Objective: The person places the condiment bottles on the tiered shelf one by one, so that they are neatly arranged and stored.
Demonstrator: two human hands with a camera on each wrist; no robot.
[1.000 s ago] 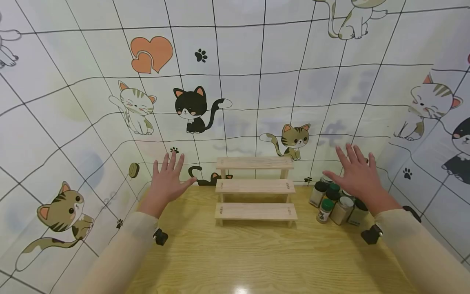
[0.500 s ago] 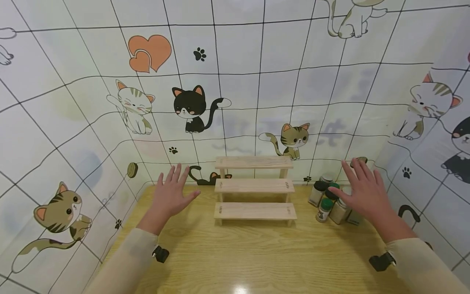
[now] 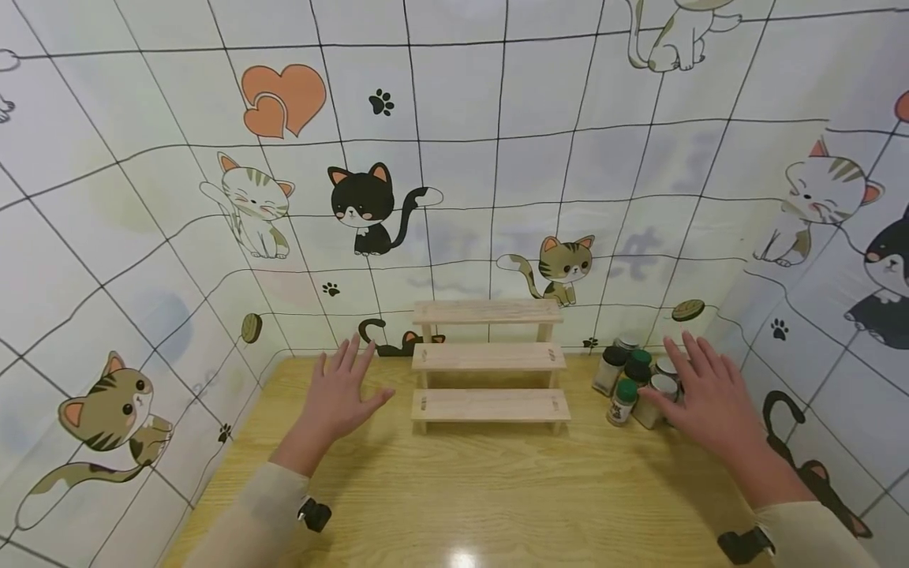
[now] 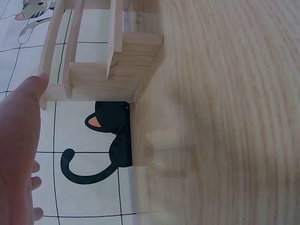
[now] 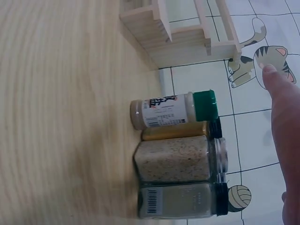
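Observation:
My left hand (image 3: pixel 337 398) hovers over the left side of the table with fingers spread and nothing in it. On the other side, my right hand (image 3: pixel 713 402) is held out the same way, bare, overlapping part of a cluster of spice jars in the head view. At the front of that cluster stands a small jar with a green lid (image 3: pixel 622 402) and a white label. Behind and beside it are several more, among them a glass jar of speckled seasoning (image 5: pixel 176 161) and a black-lidded jar (image 5: pixel 180 200). Between the hands stands a three-step wooden rack (image 3: pixel 488 356), its steps bare.
The wood-grain table (image 3: pixel 454 489) runs up to a white wall covering (image 3: pixel 461 173) printed with cats and grid lines, which also closes off both sides. The rack stands close to the back wall, with the jars at its right.
Both hands have come down and slightly closer to me, fingers still spread. The jars and the rack stay where they were; the head view has shifted slightly.

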